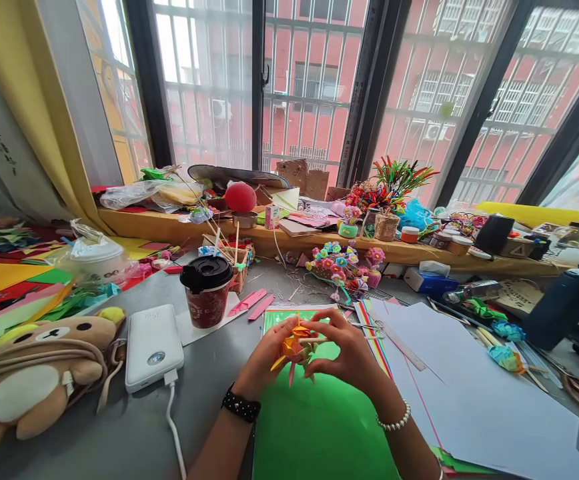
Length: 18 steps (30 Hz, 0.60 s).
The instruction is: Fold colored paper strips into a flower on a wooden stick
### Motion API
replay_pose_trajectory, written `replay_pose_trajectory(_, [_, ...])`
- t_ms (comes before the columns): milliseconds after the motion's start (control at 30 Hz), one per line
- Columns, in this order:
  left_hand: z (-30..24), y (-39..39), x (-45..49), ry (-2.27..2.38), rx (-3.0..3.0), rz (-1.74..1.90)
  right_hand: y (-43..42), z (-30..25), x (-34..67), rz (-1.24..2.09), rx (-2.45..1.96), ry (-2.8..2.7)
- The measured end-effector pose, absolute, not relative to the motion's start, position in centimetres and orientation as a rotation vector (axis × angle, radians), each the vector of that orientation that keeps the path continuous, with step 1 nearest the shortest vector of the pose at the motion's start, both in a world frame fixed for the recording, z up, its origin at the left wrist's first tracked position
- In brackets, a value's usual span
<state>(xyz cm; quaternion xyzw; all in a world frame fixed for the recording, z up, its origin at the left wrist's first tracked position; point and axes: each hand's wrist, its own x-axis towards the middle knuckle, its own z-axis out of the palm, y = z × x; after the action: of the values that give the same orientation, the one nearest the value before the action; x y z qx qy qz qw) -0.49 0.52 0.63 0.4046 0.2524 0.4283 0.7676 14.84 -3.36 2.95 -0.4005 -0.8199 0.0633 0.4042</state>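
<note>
My left hand (267,353), with a dark dotted band at the wrist, grips a folded-paper piece (293,348) with pointed orange, yellow, pink and pale green parts. My right hand (348,350), wearing a beaded bracelet, curls round the other side of this piece, thumb and fingers at its edge. The fingers partly hide the paper, so its full shape does not show. Below both hands lies a glossy green sheet (319,427). Just past them, scissors (374,327) rest near striped coloured paper strips (369,343).
To the left stand a lidded cup (207,293), a white power bank (154,347) with a cable and a bear plush (44,373). White paper sheets (484,380) and a ruler (404,347) lie right. Pink paper strips (248,303) and crochet flowers (337,263) sit farther back.
</note>
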Motion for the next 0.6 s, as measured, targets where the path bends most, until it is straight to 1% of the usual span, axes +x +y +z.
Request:
replay_pose_trajectory(167, [0.6, 0.4, -0.7, 0.533, 0.895, 0.985, -3.4, 2.7, 14.2, 0.082, -1.018, -2.025])
replay_pose_trajectory(433, [1.4, -0.1, -1.8, 0.262, 1.048, 0.967, -3.0, 2.4, 14.8, -0.106, -1.039, -1.811])
replay_pose_trajectory(600, [1.2, 0.0, -1.6, 0.446, 1.114, 1.018, -3.1, 2.5, 14.6, -0.076, -1.018, -1.817])
